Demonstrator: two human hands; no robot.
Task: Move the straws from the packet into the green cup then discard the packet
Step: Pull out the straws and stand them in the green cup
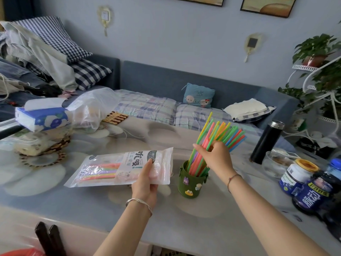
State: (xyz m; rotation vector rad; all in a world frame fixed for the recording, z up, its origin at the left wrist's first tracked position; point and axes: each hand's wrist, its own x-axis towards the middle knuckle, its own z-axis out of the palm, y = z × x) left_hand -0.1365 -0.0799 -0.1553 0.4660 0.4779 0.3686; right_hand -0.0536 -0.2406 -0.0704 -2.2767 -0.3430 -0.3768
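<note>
A bunch of coloured straws (224, 132) stands tilted in the green cup (191, 183) near the middle of the table. My right hand (215, 157) grips the bunch around its middle, just above the cup's rim. To the left, my left hand (145, 182) holds the clear plastic packet (121, 166) by its right end, lifted slightly over the table. The packet's left half shows coloured stripes; whether these are straws or print I cannot tell.
A black flask (266, 142), a glass bowl (276, 162) and dark jars (311, 193) crowd the right side of the table. A tissue pack (41, 120), a plastic bag (94, 108) and woven mats (44, 156) sit at the left. Behind the table runs a sofa (166, 108).
</note>
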